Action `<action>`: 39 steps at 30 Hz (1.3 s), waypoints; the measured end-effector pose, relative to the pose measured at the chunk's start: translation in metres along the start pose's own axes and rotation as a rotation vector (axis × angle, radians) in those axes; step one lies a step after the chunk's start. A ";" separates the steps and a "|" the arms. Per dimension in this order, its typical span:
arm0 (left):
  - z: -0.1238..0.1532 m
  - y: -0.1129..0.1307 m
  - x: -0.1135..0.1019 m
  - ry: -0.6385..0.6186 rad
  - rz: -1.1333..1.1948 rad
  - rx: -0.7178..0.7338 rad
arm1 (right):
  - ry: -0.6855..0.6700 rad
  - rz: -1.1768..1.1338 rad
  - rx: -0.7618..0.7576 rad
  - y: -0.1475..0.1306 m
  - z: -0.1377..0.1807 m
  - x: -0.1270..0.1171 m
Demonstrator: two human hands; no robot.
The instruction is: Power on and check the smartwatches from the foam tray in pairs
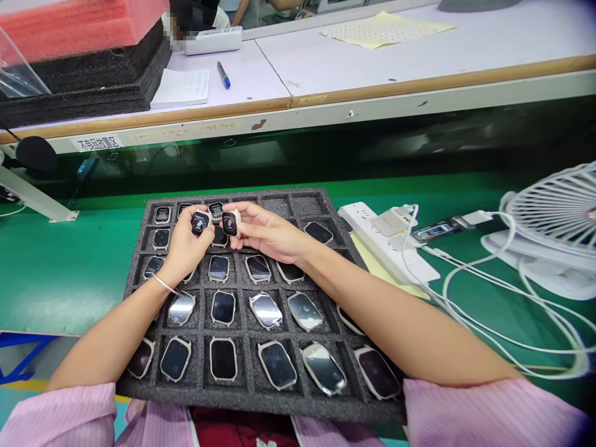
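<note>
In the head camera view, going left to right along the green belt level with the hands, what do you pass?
Left hand holding a watch → right hand holding a second watch, both above the foam tray → white power strip → small phone on a cable → white fan.

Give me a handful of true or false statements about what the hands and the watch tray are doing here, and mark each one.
1. Each hand holds a smartwatch body. True: left hand holds one watch body, right hand holds another watch body.
2. The foam tray sits on a green surface. True.
3. Both held watches have dark screens. False: both are lit.
4. The fan stands left of the tray. False: it is on the right.
5. The left wrist is bare. False: it wears a thin bracelet.
</note>
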State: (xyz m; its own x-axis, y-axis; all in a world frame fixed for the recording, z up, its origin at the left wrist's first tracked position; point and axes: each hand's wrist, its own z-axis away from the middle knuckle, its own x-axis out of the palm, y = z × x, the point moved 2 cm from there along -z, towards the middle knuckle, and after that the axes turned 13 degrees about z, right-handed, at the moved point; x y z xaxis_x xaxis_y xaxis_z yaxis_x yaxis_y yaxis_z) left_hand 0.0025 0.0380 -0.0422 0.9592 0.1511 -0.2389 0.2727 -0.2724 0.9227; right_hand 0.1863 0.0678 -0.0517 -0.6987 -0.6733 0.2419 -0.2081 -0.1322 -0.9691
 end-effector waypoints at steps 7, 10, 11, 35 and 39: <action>-0.005 0.000 -0.005 0.099 -0.008 -0.042 | 0.091 0.000 -0.079 -0.008 0.001 -0.007; -0.006 -0.001 -0.006 0.118 0.026 -0.019 | 0.102 0.005 -0.073 -0.010 0.002 -0.008; -0.006 -0.001 -0.006 0.121 0.031 -0.013 | 0.102 0.006 -0.067 -0.010 0.002 -0.009; 0.001 0.003 0.001 -0.025 -0.053 0.056 | 0.003 0.030 -0.027 -0.005 0.003 -0.002; 0.001 0.003 0.001 -0.035 -0.052 0.058 | 0.000 0.040 -0.018 -0.005 0.003 0.000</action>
State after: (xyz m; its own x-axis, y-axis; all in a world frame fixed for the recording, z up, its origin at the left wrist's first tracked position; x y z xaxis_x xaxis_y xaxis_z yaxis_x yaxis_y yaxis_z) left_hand 0.0043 0.0363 -0.0395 0.9453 0.1333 -0.2976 0.3252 -0.3194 0.8901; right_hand 0.1898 0.0664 -0.0469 -0.7065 -0.6779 0.2031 -0.1924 -0.0922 -0.9770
